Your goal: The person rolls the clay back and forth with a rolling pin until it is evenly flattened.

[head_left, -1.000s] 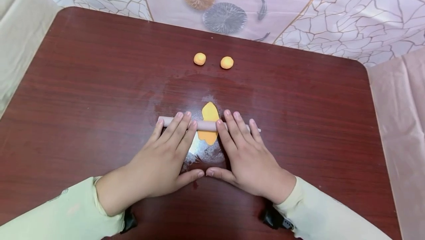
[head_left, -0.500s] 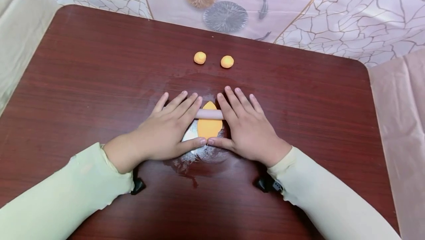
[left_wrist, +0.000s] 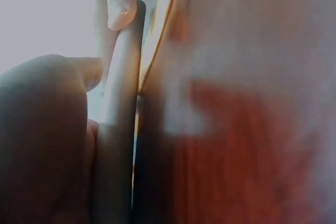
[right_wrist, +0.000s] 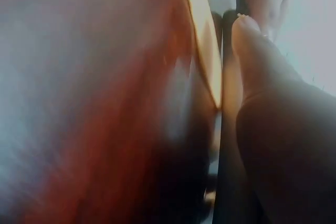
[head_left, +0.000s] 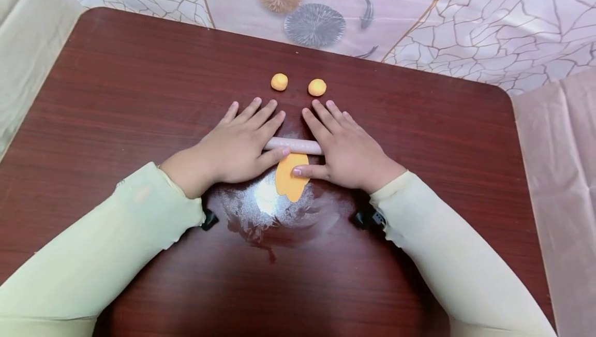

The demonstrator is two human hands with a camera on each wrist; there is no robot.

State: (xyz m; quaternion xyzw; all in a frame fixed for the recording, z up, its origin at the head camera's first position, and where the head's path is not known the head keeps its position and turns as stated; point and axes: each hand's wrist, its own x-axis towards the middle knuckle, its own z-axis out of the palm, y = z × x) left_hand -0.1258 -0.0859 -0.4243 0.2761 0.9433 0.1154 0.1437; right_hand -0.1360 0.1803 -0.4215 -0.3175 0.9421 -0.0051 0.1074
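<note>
A pale rolling pin [head_left: 298, 146] lies crosswise over the far part of a flattened piece of yellow-orange dough [head_left: 291, 181]. My left hand [head_left: 237, 143] lies palm down on the pin's left part, fingers straight and spread forward. On the right part rests my right hand [head_left: 356, 150], also flat, its thumb stretched over the dough. Both palms hide the ends of the pin. In the left wrist view the pin [left_wrist: 118, 114] runs under the hand, with the dough's thin edge [left_wrist: 157, 30] beside it. The right wrist view shows the dough [right_wrist: 205, 40] as a thin sheet along the pin.
Two small dough balls [head_left: 279, 82] [head_left: 317, 87] sit beyond the fingertips on the dark reddish wooden table [head_left: 139, 93]. A whitish smear with a bright reflection [head_left: 265, 202] lies nearer the body. Patterned cloth [head_left: 316, 16] hangs behind the far edge.
Both hands have slid forward, away from the body, and the rolling pin has rolled from the dough's middle toward its far end. The pin now sits under the palms instead of the fingers.
</note>
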